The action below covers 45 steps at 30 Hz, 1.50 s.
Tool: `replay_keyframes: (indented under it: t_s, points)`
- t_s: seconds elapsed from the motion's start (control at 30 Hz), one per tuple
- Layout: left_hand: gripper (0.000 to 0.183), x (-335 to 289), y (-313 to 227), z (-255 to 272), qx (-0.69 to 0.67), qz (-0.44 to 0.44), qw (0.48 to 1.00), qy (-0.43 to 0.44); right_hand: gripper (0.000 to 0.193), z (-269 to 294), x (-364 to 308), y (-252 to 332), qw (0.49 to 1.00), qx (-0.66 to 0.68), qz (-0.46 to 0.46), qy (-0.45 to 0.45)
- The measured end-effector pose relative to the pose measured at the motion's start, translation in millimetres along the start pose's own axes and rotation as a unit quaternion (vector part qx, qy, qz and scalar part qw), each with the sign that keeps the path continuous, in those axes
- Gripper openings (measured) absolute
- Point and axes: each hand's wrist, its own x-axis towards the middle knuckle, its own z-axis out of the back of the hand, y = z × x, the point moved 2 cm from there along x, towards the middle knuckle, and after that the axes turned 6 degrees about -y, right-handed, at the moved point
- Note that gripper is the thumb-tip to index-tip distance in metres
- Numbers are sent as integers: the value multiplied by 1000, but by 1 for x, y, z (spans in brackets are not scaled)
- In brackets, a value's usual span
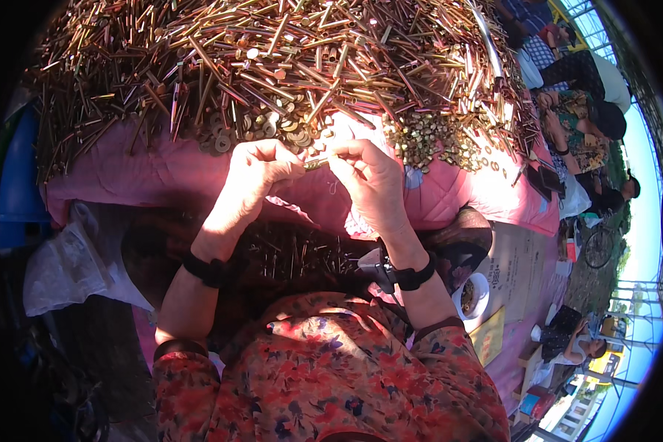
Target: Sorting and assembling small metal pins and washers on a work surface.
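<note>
My left hand (pixel 256 175) and my right hand (pixel 370 180) meet over the near edge of a pink padded cloth (pixel 155 171). Between their fingertips lies a slim golden metal bolt (pixel 316 163), roughly level and pinched at both ends. The fingers hide its ends, so any fitted part on it cannot be made out. Just beyond my left hand are flat washers (pixel 222 138), with more round ones next to the fingertips. Small golden nuts (pixel 427 140) are heaped beyond my right hand. A large pile of long golden bolts and tubes (pixel 272 66) covers the far part.
A white plastic bag (pixel 74 265) hangs at the left near a blue container (pixel 16 173). To the right, a white bowl (pixel 472 296) with small parts stands low by flattened cardboard (pixel 519 258). A dark flat object (pixel 544 179) rests at the cloth's right edge. Several people sit farther right.
</note>
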Motion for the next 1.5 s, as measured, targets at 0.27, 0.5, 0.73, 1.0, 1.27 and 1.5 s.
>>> replay_keyframes:
  t_s: [0.27,0.5,0.73,1.0,1.27,1.5]
  points:
    - [3,-3,-4,-1,39,-76,996,24,7,2,-2,4,997,-38,-54,36]
    - [4,-2,-5,0,69,-73,994,33,7,5,-4,4,997,-19,-59,42]
    - [5,4,6,4,-80,65,994,27,8,2,-7,7,998,-49,11,37]
    - [2,5,11,7,-42,20,997,67,9,4,-5,5,977,-99,-172,80]
    - [8,2,3,1,-18,25,998,61,16,7,-2,0,968,-26,-238,79]
    - [9,3,8,5,-6,36,998,56,16,4,-2,9,977,-123,-134,114]
